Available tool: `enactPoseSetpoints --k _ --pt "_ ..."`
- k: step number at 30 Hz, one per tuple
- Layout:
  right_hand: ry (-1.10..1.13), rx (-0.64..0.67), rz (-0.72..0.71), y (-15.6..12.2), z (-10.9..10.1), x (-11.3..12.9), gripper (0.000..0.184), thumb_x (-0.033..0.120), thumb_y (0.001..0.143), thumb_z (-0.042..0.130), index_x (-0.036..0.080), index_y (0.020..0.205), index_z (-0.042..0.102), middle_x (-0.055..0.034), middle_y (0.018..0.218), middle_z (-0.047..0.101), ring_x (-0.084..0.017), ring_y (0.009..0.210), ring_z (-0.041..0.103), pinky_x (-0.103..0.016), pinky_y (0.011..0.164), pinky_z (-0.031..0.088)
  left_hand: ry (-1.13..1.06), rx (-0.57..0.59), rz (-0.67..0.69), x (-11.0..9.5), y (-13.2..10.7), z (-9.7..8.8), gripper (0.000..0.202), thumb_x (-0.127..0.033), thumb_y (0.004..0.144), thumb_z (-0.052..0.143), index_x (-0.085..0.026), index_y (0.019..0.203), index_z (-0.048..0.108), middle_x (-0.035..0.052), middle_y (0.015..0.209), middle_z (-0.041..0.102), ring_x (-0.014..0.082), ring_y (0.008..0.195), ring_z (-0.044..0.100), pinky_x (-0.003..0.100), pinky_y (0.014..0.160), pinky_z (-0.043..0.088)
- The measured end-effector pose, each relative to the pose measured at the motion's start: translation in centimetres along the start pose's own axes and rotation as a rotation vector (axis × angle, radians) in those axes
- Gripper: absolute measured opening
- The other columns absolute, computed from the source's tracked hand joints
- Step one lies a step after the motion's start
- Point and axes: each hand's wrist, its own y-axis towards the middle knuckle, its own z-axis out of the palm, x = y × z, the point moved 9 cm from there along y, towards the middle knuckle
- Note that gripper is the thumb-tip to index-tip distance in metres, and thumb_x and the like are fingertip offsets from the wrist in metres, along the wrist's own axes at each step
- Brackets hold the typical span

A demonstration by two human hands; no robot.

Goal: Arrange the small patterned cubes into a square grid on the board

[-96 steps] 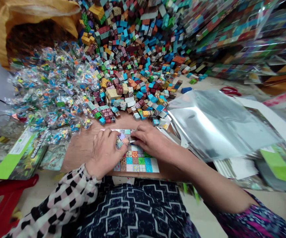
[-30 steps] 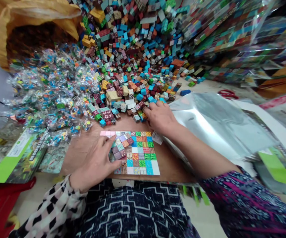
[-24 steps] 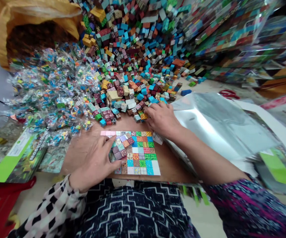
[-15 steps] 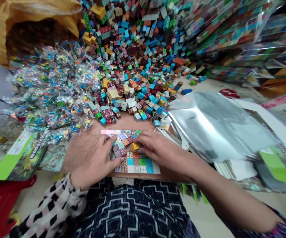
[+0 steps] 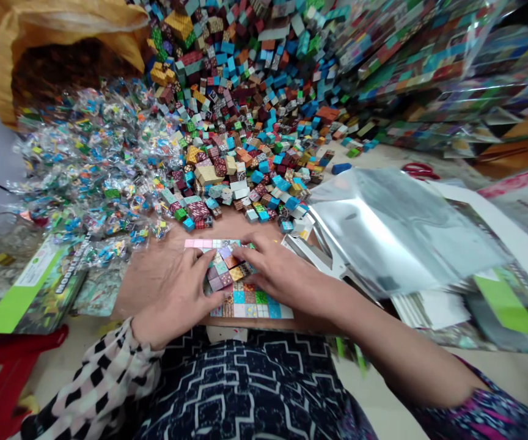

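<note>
A tight cluster of small patterned blocks (image 5: 220, 267), set at a slant, rests on a printed sheet of coloured squares (image 5: 243, 310). My left hand (image 5: 179, 293) grips the cluster's left side, index finger along the upper edge and thumb at the lower. From the right, my right hand (image 5: 285, 269) has its fingertips and thumb against the cluster's other side. A golden-yellow block (image 5: 236, 274) sits at the cluster's lower right, near my right thumb. My right hand covers part of the sheet's upper right.
Loose coloured blocks (image 5: 245, 140) are heaped behind the sheet. Small clear packets (image 5: 103, 165) pile up on the left, beside green-edged cards (image 5: 30, 287). To the right lie a metal stapler-like tool (image 5: 319, 247), clear plastic sleeves (image 5: 396, 226) and red-handled scissors (image 5: 420, 171).
The yellow block that was in my right fingers now sits at the cluster's lower right. My right fingers have moved to the cluster's right side; my left hand has barely moved.
</note>
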Motion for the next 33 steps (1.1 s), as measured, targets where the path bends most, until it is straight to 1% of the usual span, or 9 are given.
enactPoseSetpoints --k 3,7,12,15,19,23,26,29,33 --pt "0.004 0.041 -0.044 1.0 -0.1 -0.1 0.048 0.016 0.083 0.063 0.013 0.13 0.057 -0.0177 0.13 0.054 -0.027 0.108 0.054 -0.041 0.09 0.046 0.04 -0.001 -0.01 -0.5 0.2 0.1 0.066 -0.05 0.083 0.065 -0.014 0.137 0.05 0.0147 0.121 0.052 0.0327 0.111 0.053 0.052 0.093 0.049" --pt "0.031 0.077 -0.057 1.9 0.1 0.0 0.04 0.012 0.084 0.057 0.012 0.125 0.059 -0.0158 0.121 0.06 -0.026 0.108 0.055 -0.039 0.092 0.046 0.088 -0.008 -0.028 -1.0 0.4 0.2 0.058 -0.045 0.084 0.064 -0.016 0.133 0.052 0.0132 0.116 0.054 0.0313 0.106 0.054 0.05 0.09 0.05" --pt "0.062 0.082 -0.051 1.5 -0.2 -0.1 0.046 0.018 0.083 0.062 0.014 0.128 0.056 -0.0153 0.123 0.057 -0.027 0.114 0.053 -0.041 0.097 0.046 0.143 -0.07 -0.033 -1.1 0.6 0.0 0.055 -0.04 0.085 0.062 -0.017 0.134 0.052 0.0118 0.115 0.056 0.0305 0.105 0.055 0.048 0.089 0.049" --pt "0.005 -0.048 0.074 1.0 -2.2 -2.8 0.053 0.026 0.084 0.065 0.02 0.134 0.051 -0.0147 0.13 0.051 -0.029 0.117 0.051 -0.044 0.099 0.046 0.158 -0.061 -0.044 -1.1 0.6 0.0 0.059 -0.044 0.083 0.064 -0.016 0.134 0.052 0.0122 0.114 0.057 0.0314 0.103 0.056 0.049 0.089 0.049" --pt "-0.265 -0.292 0.41 0.1 -5.6 -9.0 0.052 0.028 0.086 0.061 0.015 0.135 0.051 -0.0185 0.122 0.049 -0.033 0.11 0.052 -0.049 0.093 0.047 0.158 -0.046 -0.052 -1.3 0.8 0.1 0.059 -0.045 0.083 0.064 -0.014 0.133 0.054 0.0131 0.112 0.057 0.0324 0.102 0.056 0.051 0.089 0.049" --pt "-0.347 -0.29 0.508 0.4 -5.0 -12.3 0.034 0.025 0.084 0.058 0.016 0.116 0.062 -0.0147 0.106 0.051 -0.029 0.092 0.056 -0.043 0.079 0.05 0.131 -0.061 -0.042 -1.4 1.0 0.0 0.058 -0.043 0.083 0.063 -0.014 0.133 0.054 0.0138 0.114 0.056 0.0326 0.105 0.055 0.051 0.091 0.049" --pt "-0.317 -0.261 0.493 0.6 -4.0 -12.7 0.025 0.02 0.084 0.053 0.016 0.106 0.064 -0.0142 0.103 0.053 -0.027 0.087 0.056 -0.041 0.075 0.049 0.137 -0.05 -0.045 -1.4 1.1 0.0 0.06 -0.044 0.083 0.064 -0.013 0.134 0.054 0.0139 0.114 0.057 0.0325 0.105 0.055 0.051 0.091 0.049" --pt "-0.246 -0.345 0.473 0.2 -4.9 -12.1 0.02 0.017 0.081 0.053 0.016 0.097 0.065 -0.0126 0.1 0.055 -0.026 0.087 0.056 -0.04 0.076 0.048 0.155 -0.029 -0.051 -1.4 1.1 0.1 0.063 -0.046 0.082 0.065 -0.013 0.134 0.054 0.0143 0.114 0.057 0.033 0.105 0.055 0.051 0.091 0.049" --pt "0.168 -0.362 0.455 0.0 -4.7 -11.0 0.013 0.024 0.074 0.065 0.019 0.086 0.064 -0.0039 0.083 0.06 -0.02 0.077 0.056 -0.034 0.071 0.045 0.164 -0.021 -0.051 -1.4 1.2 0.0 0.061 -0.045 0.083 0.064 -0.012 0.133 0.056 0.0147 0.114 0.057 0.0333 0.104 0.056 0.051 0.09 0.049"
